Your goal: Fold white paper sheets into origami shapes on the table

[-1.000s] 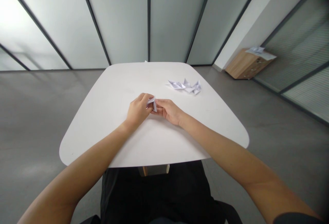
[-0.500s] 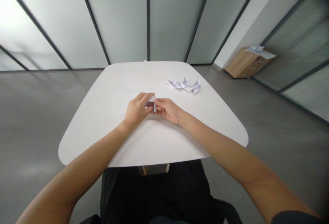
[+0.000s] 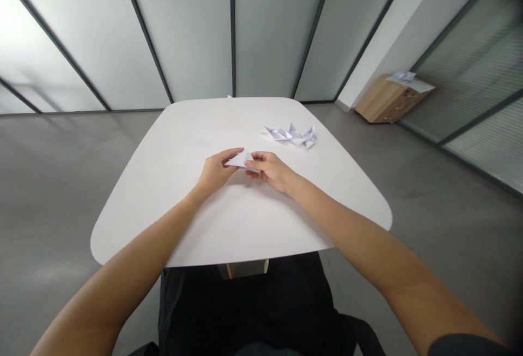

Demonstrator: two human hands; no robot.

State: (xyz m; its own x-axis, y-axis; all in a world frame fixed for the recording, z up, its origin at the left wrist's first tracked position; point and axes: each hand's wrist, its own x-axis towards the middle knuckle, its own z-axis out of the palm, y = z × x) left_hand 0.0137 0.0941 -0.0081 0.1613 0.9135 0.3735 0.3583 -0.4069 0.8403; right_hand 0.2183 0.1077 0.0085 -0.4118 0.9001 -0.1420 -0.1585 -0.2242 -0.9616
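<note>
Between my two hands is a folded piece of white paper [image 3: 240, 159], roughly triangular with its peak up, held a little above the table. My left hand [image 3: 215, 170] grips its left end, fingers behind and thumb underneath. My right hand [image 3: 272, 170] pinches the right end, with the thumb on the near face and fingers behind and below. Part of the paper is hidden by the fingers. Farther off to the right, several folded white paper boats [image 3: 292, 135] lie close together; where one stops and another begins is hard to tell.
The white table [image 3: 196, 127] has rounded corners and narrows away from me. Frosted glass panels [image 3: 265, 34] stand behind it. Beyond its right side, a wooden cabinet [image 3: 376, 100] on the floor carries white papers [image 3: 412, 80].
The folded paper has turned from an upright edge-on view to a wide triangle facing me. My fingers have shifted to its two ends. The paper boats stay in place on the table.
</note>
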